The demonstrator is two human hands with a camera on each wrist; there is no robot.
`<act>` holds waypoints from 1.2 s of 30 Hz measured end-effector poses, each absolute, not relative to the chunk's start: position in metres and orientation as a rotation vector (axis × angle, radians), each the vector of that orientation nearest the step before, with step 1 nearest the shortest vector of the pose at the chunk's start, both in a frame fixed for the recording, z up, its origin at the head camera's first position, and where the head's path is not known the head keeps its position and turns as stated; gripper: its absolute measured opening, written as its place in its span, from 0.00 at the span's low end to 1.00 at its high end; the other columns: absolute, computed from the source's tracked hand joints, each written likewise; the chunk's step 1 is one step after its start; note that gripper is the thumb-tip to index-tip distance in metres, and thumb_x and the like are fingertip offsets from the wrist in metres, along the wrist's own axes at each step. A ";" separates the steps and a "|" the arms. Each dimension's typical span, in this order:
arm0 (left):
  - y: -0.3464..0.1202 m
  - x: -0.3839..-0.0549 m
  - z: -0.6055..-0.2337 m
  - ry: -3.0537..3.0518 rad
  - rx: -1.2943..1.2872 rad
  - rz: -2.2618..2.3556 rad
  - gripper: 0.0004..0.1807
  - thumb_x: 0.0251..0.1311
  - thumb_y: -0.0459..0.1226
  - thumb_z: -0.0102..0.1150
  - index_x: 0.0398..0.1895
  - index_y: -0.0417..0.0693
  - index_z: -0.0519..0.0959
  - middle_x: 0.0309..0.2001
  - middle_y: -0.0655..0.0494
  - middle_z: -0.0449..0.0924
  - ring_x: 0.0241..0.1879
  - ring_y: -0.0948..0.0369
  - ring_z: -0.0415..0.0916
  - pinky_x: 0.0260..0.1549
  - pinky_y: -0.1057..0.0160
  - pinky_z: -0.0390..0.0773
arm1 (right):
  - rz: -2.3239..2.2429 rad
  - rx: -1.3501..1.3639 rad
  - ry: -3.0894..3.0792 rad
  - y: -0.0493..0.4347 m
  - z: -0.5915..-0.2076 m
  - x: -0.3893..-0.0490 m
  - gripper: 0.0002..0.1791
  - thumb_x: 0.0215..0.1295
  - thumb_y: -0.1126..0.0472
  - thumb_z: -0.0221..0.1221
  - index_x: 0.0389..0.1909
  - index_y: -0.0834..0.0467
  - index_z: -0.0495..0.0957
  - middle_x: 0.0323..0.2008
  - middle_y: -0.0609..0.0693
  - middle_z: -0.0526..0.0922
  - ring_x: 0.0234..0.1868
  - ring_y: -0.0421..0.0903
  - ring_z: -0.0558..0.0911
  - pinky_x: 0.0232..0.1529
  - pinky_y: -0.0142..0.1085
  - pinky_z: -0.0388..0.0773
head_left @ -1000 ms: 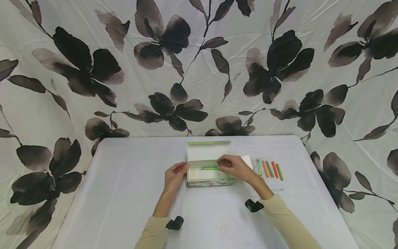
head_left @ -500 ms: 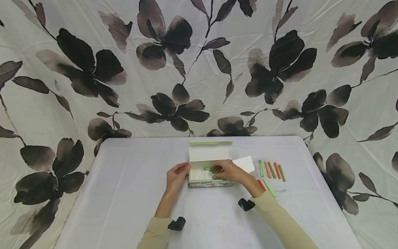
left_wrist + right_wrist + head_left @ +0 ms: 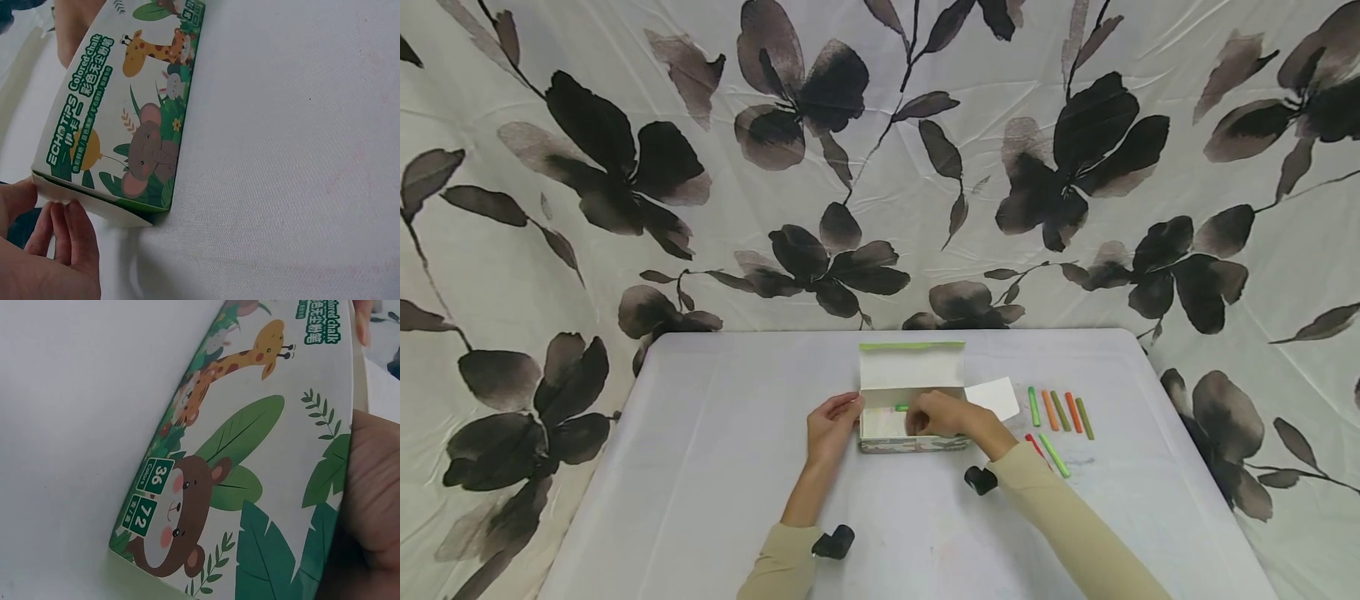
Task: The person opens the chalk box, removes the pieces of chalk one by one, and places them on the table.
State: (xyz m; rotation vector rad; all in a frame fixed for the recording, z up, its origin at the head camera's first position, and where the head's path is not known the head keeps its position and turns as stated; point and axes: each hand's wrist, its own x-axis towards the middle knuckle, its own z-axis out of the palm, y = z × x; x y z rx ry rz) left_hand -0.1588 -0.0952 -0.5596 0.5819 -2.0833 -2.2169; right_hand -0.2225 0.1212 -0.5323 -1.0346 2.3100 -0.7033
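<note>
A chalk box [image 3: 880,447], printed with cartoon animals and the words "Colored Chalk" [image 3: 81,94], lies on the white table with its lid [image 3: 912,364] raised at the back. At the box's left end, my left hand [image 3: 832,429] pinches a side flap [image 3: 94,205] between thumb and fingers. My right hand [image 3: 942,414] reaches over the front wall into the box. Its curled fingertips are hidden inside, so what they hold does not show. Just left of those fingers, the end of a green chalk stick [image 3: 901,408] shows in the box.
Right of the box stretches its other white flap [image 3: 996,397]. Beyond that, several green, orange and olive chalk sticks [image 3: 1050,410] lie side by side in a row. Nearer the front are a red chalk stick [image 3: 1035,445] and a light green one [image 3: 1055,456].
My right hand has moved left and deeper into the box. With that forearm shifted, the red and light green sticks came into view. My left hand stays at the flap.
</note>
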 end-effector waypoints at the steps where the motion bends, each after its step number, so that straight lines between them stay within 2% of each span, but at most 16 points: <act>1: -0.094 -0.159 -0.559 -2.080 0.585 -2.212 0.18 0.66 0.36 0.68 0.53 0.31 0.82 0.43 0.46 0.84 0.37 0.62 0.80 0.35 0.73 0.82 | -0.694 -1.024 2.306 0.121 -0.532 -0.223 0.06 0.65 0.75 0.64 0.36 0.62 0.86 0.32 0.50 0.86 0.31 0.36 0.79 0.35 0.27 0.79; 10: -0.090 -0.160 -0.559 -2.115 0.599 -2.152 0.16 0.66 0.35 0.68 0.51 0.33 0.83 0.40 0.48 0.84 0.35 0.63 0.80 0.34 0.73 0.82 | -0.631 -0.999 2.288 0.120 -0.528 -0.224 0.09 0.67 0.75 0.62 0.36 0.60 0.86 0.32 0.48 0.85 0.30 0.36 0.75 0.35 0.29 0.77; 17: -0.092 -0.160 -0.561 -2.192 0.587 -2.098 0.16 0.68 0.37 0.67 0.53 0.35 0.83 0.43 0.47 0.84 0.38 0.64 0.79 0.37 0.73 0.82 | -0.680 -1.006 2.339 0.126 -0.530 -0.222 0.02 0.68 0.69 0.65 0.40 0.63 0.84 0.34 0.50 0.84 0.33 0.39 0.78 0.37 0.28 0.78; 24: -0.096 -0.161 -0.561 -2.180 0.572 -2.112 0.16 0.68 0.36 0.67 0.53 0.33 0.83 0.42 0.46 0.84 0.37 0.64 0.80 0.36 0.73 0.82 | -0.869 -1.100 2.424 0.135 -0.528 -0.221 0.09 0.68 0.67 0.66 0.46 0.66 0.83 0.35 0.50 0.84 0.33 0.39 0.77 0.36 0.32 0.79; 28: -0.097 -0.161 -0.561 -2.174 0.567 -2.119 0.16 0.67 0.36 0.67 0.52 0.33 0.83 0.41 0.47 0.85 0.37 0.63 0.80 0.36 0.73 0.82 | -0.940 -1.130 2.448 0.142 -0.524 -0.218 0.10 0.69 0.67 0.65 0.48 0.66 0.84 0.37 0.50 0.85 0.36 0.39 0.80 0.39 0.32 0.81; 36: -0.096 -0.162 -0.562 -2.154 0.548 -2.123 0.15 0.67 0.34 0.67 0.52 0.32 0.83 0.41 0.46 0.85 0.35 0.65 0.80 0.35 0.73 0.82 | -1.119 -1.061 2.519 0.160 -0.512 -0.213 0.13 0.69 0.67 0.65 0.52 0.68 0.82 0.41 0.53 0.86 0.42 0.46 0.84 0.45 0.34 0.84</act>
